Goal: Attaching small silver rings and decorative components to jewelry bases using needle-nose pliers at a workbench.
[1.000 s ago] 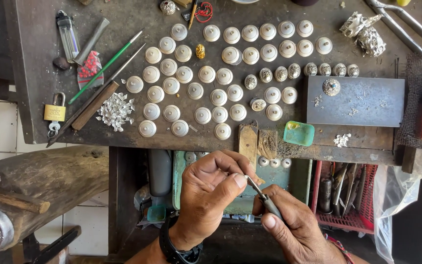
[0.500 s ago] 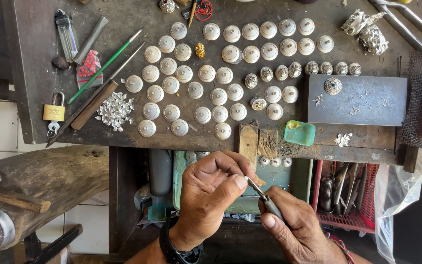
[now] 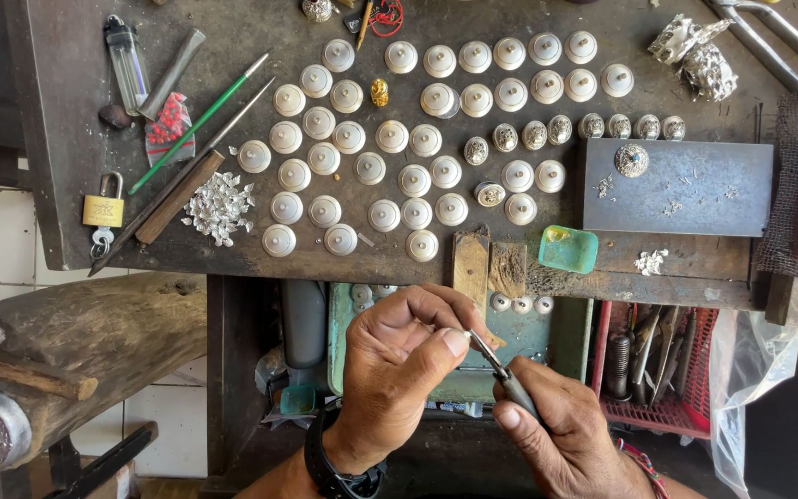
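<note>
**Two hands, one tiny piece, below a crowded bench**

Nearest the camera, the left hand (image 3: pixel 399 370) pinches a very small silvery piece (image 3: pixel 466 334) between thumb and fingertips, fingers curled tight. The right hand (image 3: pixel 556 430) is closed around slim pliers (image 3: pixel 501 370), whose tips meet that piece just beside the left thumb (what the piece is cannot be told, it is too small). A dark watch (image 3: pixel 339 471) sits on the left wrist.

Behind the hands, under the bench edge, a teal tray (image 3: pixel 473 333) holds a few white round caps (image 3: pixel 521 303); the hands hide much of it. To the right a red basket (image 3: pixel 667 370) holds dark metal tools, with a clear plastic bag (image 3: pixel 755 379) beside it. To the left lies a worn wooden log (image 3: pixel 76 342).

Farther off, a wooden peg (image 3: pixel 470 263) juts from the workbench (image 3: pixel 57 139) toward the hands. A small green dish (image 3: pixel 568 249) sits at the edge with something yellowish inside. Rows of domed silver discs (image 3: pixel 369 168) cover the middle. A heap of silver scraps (image 3: pixel 219 205), a brass padlock (image 3: pixel 103 211) and a green-handled tool (image 3: pixel 198 123) lie on the left; a grey steel block (image 3: pixel 685 187) bearing one ornate button (image 3: pixel 631 160) lies on the right.
</note>
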